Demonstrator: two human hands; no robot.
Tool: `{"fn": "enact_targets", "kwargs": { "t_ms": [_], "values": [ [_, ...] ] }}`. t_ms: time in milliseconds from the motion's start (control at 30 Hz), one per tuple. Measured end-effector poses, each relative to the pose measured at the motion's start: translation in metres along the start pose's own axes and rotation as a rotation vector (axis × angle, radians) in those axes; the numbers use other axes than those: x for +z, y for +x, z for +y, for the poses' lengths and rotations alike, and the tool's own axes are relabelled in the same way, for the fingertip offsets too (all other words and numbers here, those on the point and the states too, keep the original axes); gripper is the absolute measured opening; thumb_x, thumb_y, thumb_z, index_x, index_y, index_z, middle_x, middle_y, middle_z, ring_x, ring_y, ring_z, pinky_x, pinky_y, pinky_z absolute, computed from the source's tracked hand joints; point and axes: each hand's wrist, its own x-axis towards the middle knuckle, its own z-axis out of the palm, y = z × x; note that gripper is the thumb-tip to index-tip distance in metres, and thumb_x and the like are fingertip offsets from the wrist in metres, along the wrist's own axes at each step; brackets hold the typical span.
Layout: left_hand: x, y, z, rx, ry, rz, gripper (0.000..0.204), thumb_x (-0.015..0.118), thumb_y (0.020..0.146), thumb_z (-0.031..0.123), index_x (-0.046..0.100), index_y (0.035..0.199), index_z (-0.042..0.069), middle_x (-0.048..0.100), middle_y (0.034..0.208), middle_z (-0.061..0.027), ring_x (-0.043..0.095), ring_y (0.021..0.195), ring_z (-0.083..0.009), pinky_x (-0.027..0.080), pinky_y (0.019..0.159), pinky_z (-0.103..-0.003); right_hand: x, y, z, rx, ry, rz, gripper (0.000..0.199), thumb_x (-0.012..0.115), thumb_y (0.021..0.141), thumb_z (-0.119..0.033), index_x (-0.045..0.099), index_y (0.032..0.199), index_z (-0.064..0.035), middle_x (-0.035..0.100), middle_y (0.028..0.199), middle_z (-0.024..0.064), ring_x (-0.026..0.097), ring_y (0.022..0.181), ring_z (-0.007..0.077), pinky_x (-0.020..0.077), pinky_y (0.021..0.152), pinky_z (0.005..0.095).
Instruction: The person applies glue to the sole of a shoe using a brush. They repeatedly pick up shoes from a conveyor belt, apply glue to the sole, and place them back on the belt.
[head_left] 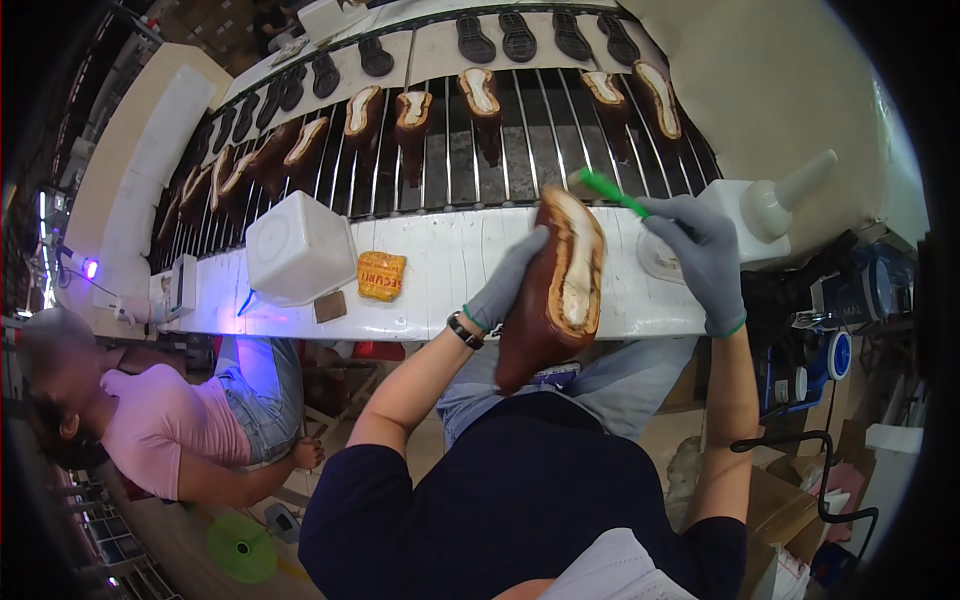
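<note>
The gloved left hand (505,285) grips a brown shoe upper (555,290) sole-side up over the white bench edge (440,270), while the gloved right hand (705,255) pinches a green-handled brush (612,192) just above it.

Boots on your conveyor (480,100): about eleven, from 10 to 1 o'clock
Black soles (517,36): about ten, around 12 o'clock
Boot in your hands (560,290): one
White tubs (298,248): one, at 9 o'clock

Around the workstation
A white square container (298,247) and a yellow packet (381,275) sit on the white surface (450,270); brown shoes (412,118) line the conveyor (500,150); a person in pink (165,425) sits nearby.
</note>
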Motion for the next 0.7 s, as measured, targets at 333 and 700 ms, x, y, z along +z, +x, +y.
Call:
{"fn": "enact_targets", "kwargs": {
  "t_ms": [333, 700],
  "values": [
    [-0.073, -0.062, -0.070, 0.540, 1.216, 0.466, 0.058, 0.061, 0.098, 0.029, 0.042, 0.146, 0.003, 0.049, 0.145, -0.0165, 0.051, 0.129, -0.0331, 0.041, 0.111, -0.042, 0.079, -0.069, 0.086, 0.556, 0.315, 0.270, 0.023, 0.068, 0.090, -0.013, 0.074, 0.109, -0.0006, 0.065, 0.076, -0.0021, 0.048, 0.059, 0.0031, 0.0376, 0.052, 0.0192],
    [-0.110, -0.073, -0.121, 0.767, 0.931, 0.381, 0.062, 0.060, 0.098, 0.020, 0.033, 0.150, 0.003, 0.040, 0.150, -0.0173, 0.045, 0.135, -0.0303, 0.039, 0.113, -0.040, 0.131, -0.082, 0.115, 0.555, 0.200, 0.123, 0.025, 0.065, 0.092, -0.010, 0.072, 0.112, 0.0016, 0.072, 0.081, 0.0021, 0.044, 0.058, 0.0021, 0.0355, 0.051, 0.0208]
  ]
}}
